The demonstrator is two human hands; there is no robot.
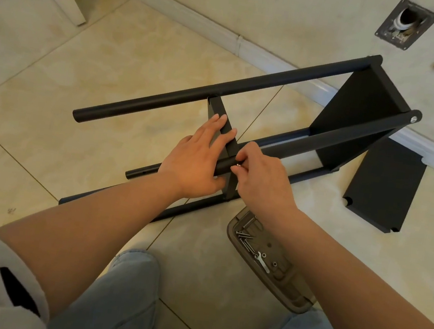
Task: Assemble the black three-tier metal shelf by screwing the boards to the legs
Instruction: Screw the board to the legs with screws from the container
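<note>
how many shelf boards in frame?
3. One black metal board fixed at the frame's far end, one mid-frame board under the left hand, one loose board flat on the floor, right.

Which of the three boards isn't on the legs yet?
The board lying flat on the floor at right, beside the frame. The far board and the middle board stand between the legs.
</note>
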